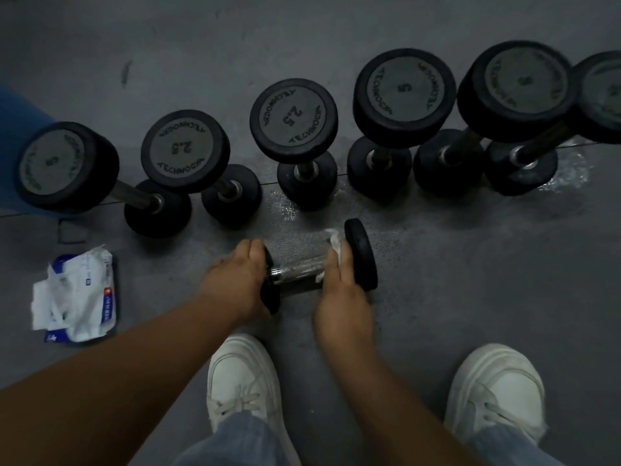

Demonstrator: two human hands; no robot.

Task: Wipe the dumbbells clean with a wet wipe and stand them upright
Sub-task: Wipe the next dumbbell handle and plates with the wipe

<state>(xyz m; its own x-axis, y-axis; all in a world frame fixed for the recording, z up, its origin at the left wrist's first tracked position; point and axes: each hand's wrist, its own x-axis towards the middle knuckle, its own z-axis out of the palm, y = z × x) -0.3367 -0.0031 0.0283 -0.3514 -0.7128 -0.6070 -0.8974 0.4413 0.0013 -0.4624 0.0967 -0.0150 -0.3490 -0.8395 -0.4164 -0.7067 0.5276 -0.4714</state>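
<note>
Small dumbbell (299, 269) lies on its side on the floor (470, 264), near, between both hands; left hand (235, 280) curls over and grips its left head, steadying it; right hand (339, 290) pinches a wet wipe (336, 242) against the chrome handle beside the right head. Standing dumbbells (293, 121) in a row along the far side; wipe pack (80, 297) open at near left. Judgement: light for its kind, rigid, round heads apt to roll; damp bar probably slick; grip mid-handle to up-end it.
</note>
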